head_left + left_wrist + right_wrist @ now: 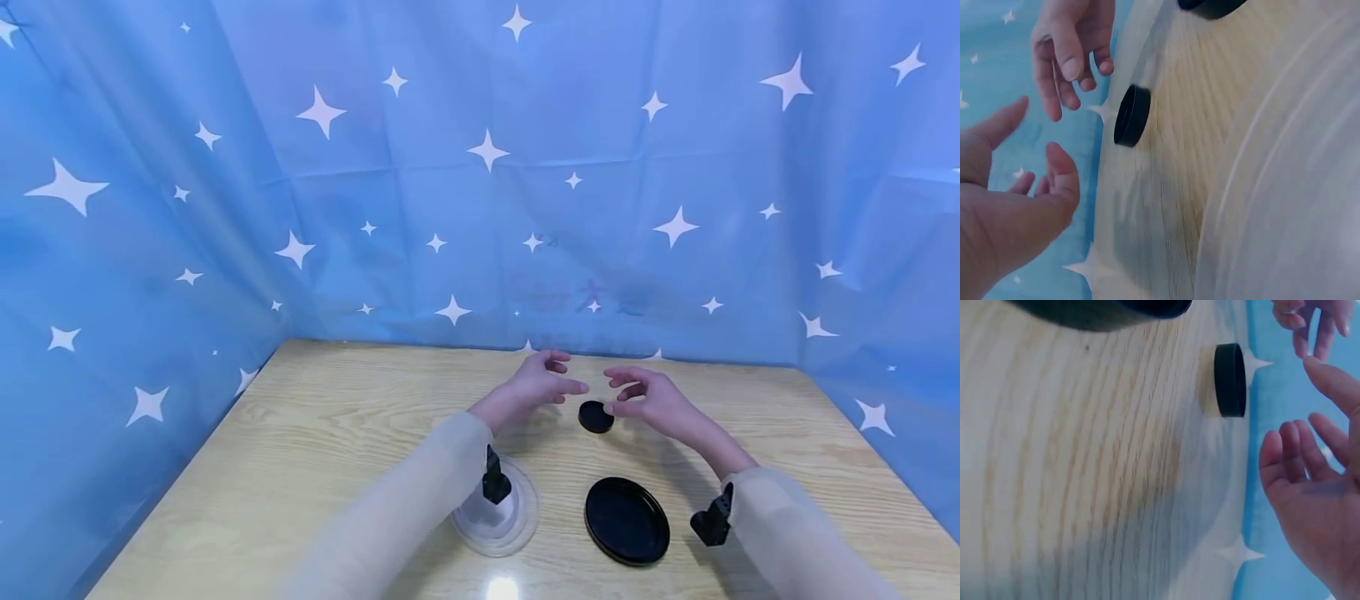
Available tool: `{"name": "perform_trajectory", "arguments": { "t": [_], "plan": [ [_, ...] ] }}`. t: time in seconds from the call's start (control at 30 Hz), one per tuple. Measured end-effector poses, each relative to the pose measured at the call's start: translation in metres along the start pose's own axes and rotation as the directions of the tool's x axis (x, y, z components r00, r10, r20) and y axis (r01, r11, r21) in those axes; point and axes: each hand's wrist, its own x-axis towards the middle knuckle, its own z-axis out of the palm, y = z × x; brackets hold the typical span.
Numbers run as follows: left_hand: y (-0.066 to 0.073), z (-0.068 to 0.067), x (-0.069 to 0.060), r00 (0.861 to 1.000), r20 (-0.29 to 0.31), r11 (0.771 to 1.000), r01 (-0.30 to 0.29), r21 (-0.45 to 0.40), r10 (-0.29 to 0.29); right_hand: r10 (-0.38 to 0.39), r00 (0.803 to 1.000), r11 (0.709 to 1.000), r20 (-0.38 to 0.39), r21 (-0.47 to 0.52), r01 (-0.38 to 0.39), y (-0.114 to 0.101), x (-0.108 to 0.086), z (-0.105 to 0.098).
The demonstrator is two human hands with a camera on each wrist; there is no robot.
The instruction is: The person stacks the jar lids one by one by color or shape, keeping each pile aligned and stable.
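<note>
A small black round lid (596, 417) lies on the table, its raised rim facing up. My left hand (542, 379) hovers left of it and beyond, fingers loosely bent around nothing. On the other side, my right hand (647, 400) hovers with relaxed fingers, its thumb close to the lid's edge in the head view. In both wrist views a gap shows between the hands and the small lid (1132, 116) (1230, 380). Nearer to me lies a larger black round lid (627, 521). A clear plastic round container (517, 533) stands under my left forearm, which partly hides it.
The light wooden table (360, 417) holds these things. A blue cloth with white stars (450, 167) hangs behind it and along both sides. Black wrist cameras (496, 479) sit on both sleeves.
</note>
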Motion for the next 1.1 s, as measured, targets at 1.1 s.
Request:
{"name": "perform_trajectory", "arguments": {
  "t": [1.1],
  "plan": [
    [-0.029,0.001,0.023,0.998,0.056,0.983,0.012,0.184,-0.023,0.022,0.991,1.000,0.130,0.018,-0.024,0.040,0.005,0.006]
  ]
}}
